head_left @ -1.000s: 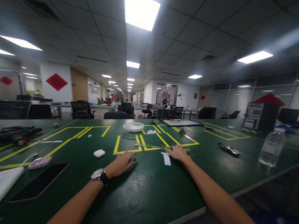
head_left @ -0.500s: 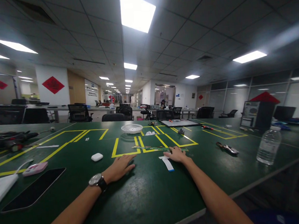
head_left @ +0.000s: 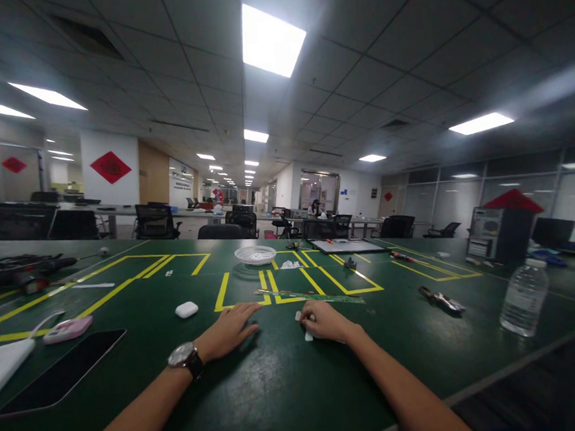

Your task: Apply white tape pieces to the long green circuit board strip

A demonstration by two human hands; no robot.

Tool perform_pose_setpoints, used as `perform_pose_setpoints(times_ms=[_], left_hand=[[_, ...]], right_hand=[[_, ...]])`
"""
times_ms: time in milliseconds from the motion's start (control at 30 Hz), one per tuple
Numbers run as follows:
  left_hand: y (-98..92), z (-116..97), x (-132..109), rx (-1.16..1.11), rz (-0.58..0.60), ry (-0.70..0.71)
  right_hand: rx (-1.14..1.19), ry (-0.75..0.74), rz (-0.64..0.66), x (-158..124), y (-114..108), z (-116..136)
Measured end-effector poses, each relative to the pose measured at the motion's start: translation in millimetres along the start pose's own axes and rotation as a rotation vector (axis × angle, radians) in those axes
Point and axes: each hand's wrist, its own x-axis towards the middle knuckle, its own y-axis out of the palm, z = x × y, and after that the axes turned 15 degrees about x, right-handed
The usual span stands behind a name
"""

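Note:
My left hand (head_left: 228, 331), with a watch on its wrist, rests on the green table, fingers stretched forward and nothing in them. To its right, the curled fingers of my right hand (head_left: 326, 322) close on a white flat ribbon cable (head_left: 308, 337). Only small parts of that cable show past the fingers; the hand covers the rest. Just beyond both hands lies a long, narrow green circuit board strip (head_left: 341, 299), across yellow tape lines. A white earbud case (head_left: 187, 310) sits left of my left hand.
A white basket (head_left: 255, 255) and a crumpled white piece (head_left: 290, 265) stand farther back. On the right are a dark-handled metal tool (head_left: 442, 301), a water bottle (head_left: 524, 300) and a computer tower (head_left: 495, 233). A phone (head_left: 65, 371) and a pink device (head_left: 68, 330) lie left.
My right hand has drawn back from the circuit board strip and moved left, its fingers curling over the white ribbon cable. My left hand stays nearly in place. The camera view has tilted slightly.

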Motion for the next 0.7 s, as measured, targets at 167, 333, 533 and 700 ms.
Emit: perform_pose_setpoints(times_ms=[167, 333, 533, 700], left_hand=[[5.1, 3.1, -0.7, -0.012, 0.018, 0.024], [9.3, 4.7, -0.6, -0.004, 0.02, 0.018], [7.4, 4.3, 0.3, -0.005, -0.004, 0.039], [0.3, 3.7, 0.5, 0.025, -0.067, 0.007]], right_hand=[[0.249, -0.216, 0.154, -0.2, 17.6, 27.7], [0.32, -0.211, 0.135, 2.7, 19.6, 35.0], [-0.107, 0.339, -0.241, 7.1, 2.1, -1.2], [-0.198, 0.616, -0.126, 11.1, 1.0, -22.7]])
